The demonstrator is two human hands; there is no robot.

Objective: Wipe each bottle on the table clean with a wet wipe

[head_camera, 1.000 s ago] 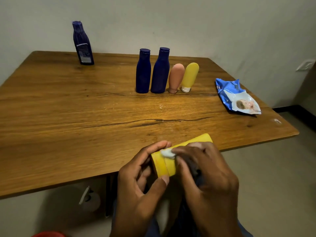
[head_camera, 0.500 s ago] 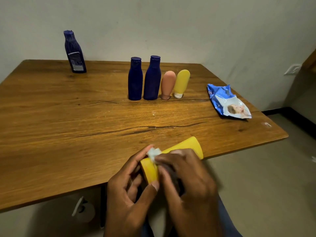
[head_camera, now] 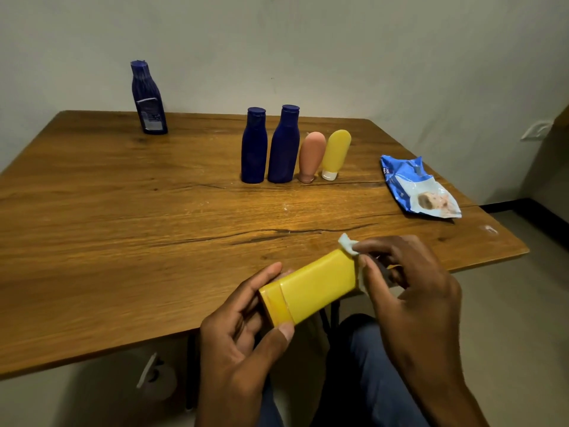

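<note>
A flat yellow bottle (head_camera: pixel 311 289) lies tilted over the table's near edge, its cap end gripped by my left hand (head_camera: pixel 243 337). My right hand (head_camera: pixel 409 291) pinches a small white wet wipe (head_camera: pixel 349 245) against the bottle's far end. On the wooden table (head_camera: pixel 123 226) stand two dark blue bottles (head_camera: pixel 254 146) (head_camera: pixel 284 144), a pink tube (head_camera: pixel 311 157) and a yellow tube (head_camera: pixel 335 154) in a row. A third blue bottle (head_camera: pixel 149 98) with a label stands apart at the back left.
A blue wet-wipe packet (head_camera: pixel 418 188) lies at the table's right side. A wall runs close behind the table, with a socket (head_camera: pixel 534 131) at the right. My legs in blue trousers (head_camera: pixel 366 374) are under the near edge.
My right hand slid the wipe from the bottle's cap end to its far end, uncovering the yellow body. The camera view shifted, so the table objects sit further right.
</note>
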